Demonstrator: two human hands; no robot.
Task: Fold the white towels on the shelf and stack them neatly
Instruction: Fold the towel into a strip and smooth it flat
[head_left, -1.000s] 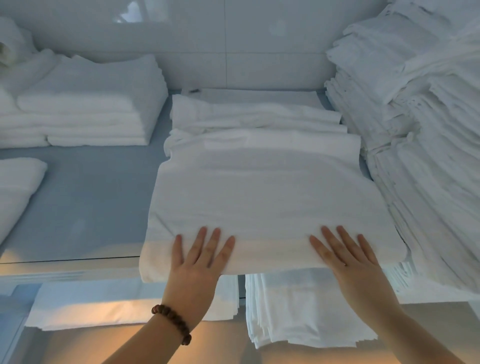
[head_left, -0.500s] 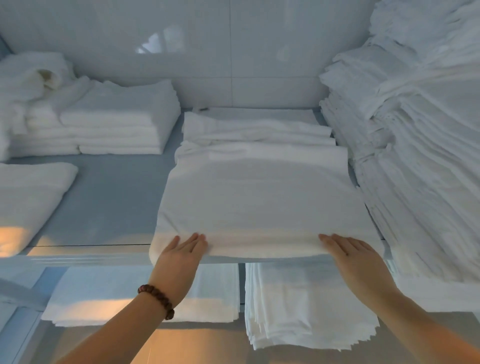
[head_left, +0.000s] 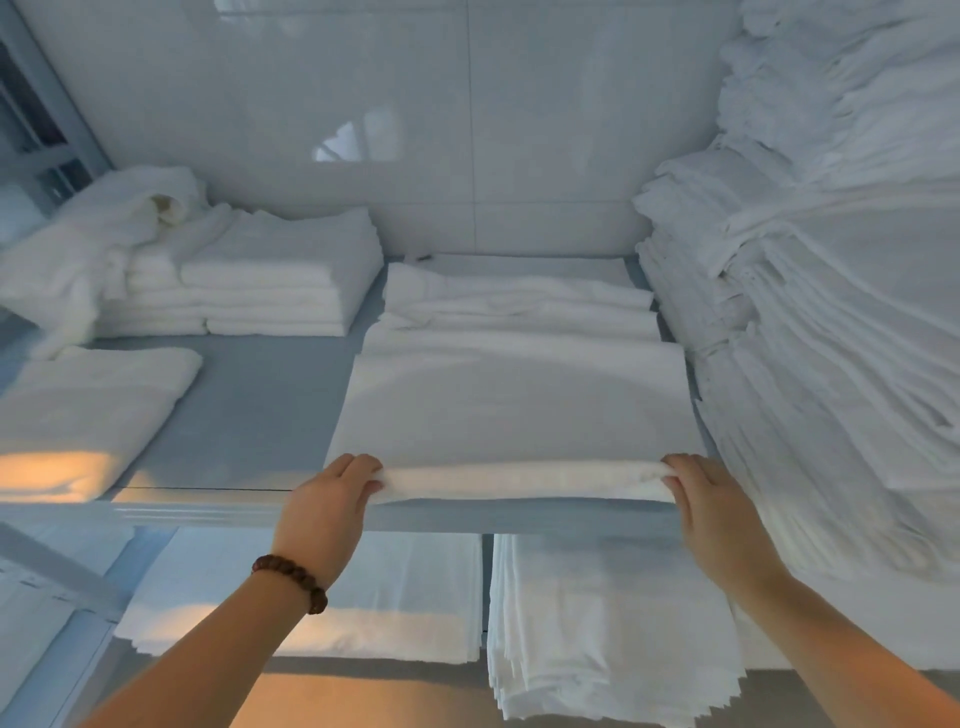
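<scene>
Head view: left hand (head_left: 332, 499) and right hand (head_left: 701, 499) clamped on the towel's near edge

The left hand curls its fingers over the near-left corner of the towel (head_left: 514, 410), pinching the thick rolled edge; the right hand does the same at the near-right corner; neither is slack or flat. Holding both corners at once looks meant to keep the edge taut and square, so that the layers move together and do not skew, probably for a further fold or a tug into line; a bead bracelet (head_left: 293, 579) sits on the left wrist.

The towel lies flat in the middle of the shelf (head_left: 249, 415), with its near edge at the front lip; it is plain white, soft and thick at the fold and smooth on top, with a faint curved crease across the far half. Behind it, touching, lie looser white cloths (head_left: 514, 301), not squared.

To the left, well apart, stands a folded stack (head_left: 280, 280) against the wall, with a rumpled heap (head_left: 104, 244) beside it; nearer is a single folded piece (head_left: 88, 400). A tall leaning pile (head_left: 831, 338) crowds the right side, close to the towel's edge. Below the shelf, lower stacks (head_left: 597, 623) show.
</scene>
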